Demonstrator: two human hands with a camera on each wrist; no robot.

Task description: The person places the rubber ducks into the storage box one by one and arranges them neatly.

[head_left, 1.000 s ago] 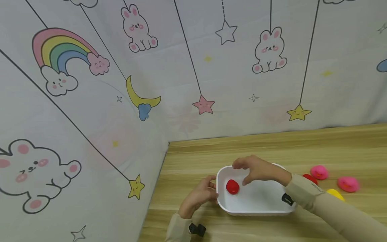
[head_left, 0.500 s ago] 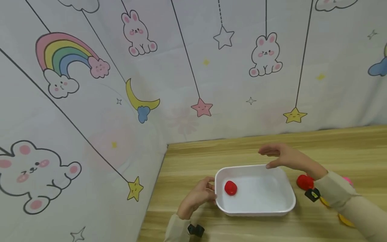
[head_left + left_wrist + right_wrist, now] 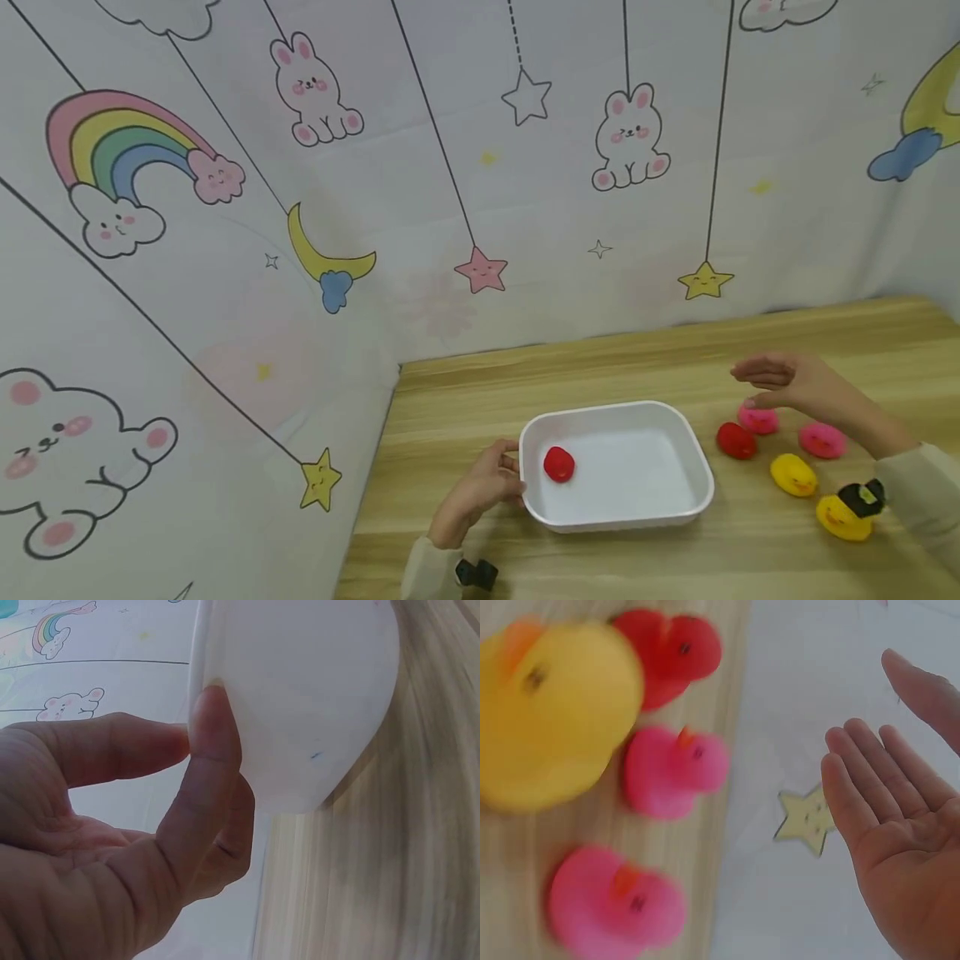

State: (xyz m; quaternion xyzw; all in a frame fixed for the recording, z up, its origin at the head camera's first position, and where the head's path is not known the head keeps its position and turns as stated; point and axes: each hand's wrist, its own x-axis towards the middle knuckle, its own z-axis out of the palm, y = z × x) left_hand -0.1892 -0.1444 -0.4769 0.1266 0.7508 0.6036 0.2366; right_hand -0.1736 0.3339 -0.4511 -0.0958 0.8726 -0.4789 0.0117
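A white plastic basin (image 3: 622, 508) stands on the table with one red rubber duck (image 3: 558, 465) inside, near its left end. My left hand (image 3: 480, 487) holds the basin's left end; the left wrist view shows bent fingers (image 3: 202, 787) and thumb at the rim. My right hand (image 3: 817, 396) is raised over the back right, fingers extended and holding nothing. Below and around it lie a red duck (image 3: 737, 440), two pink ducks (image 3: 822, 440) and two yellow ducks (image 3: 793, 475). The right wrist view shows a yellow duck (image 3: 562, 712) large and close.
A wood-grain table (image 3: 600, 567) runs back to a pale cloth wall (image 3: 555, 308) printed with bunnies and stars. A second cloth side rises at the left. A black wrist camera (image 3: 862, 498) overlaps one yellow duck in the head view.
My right hand has moved right, out of the basin to the air over the ducks, leaving the red duck inside. The left hand stays at the basin. The head view has shifted slightly right.
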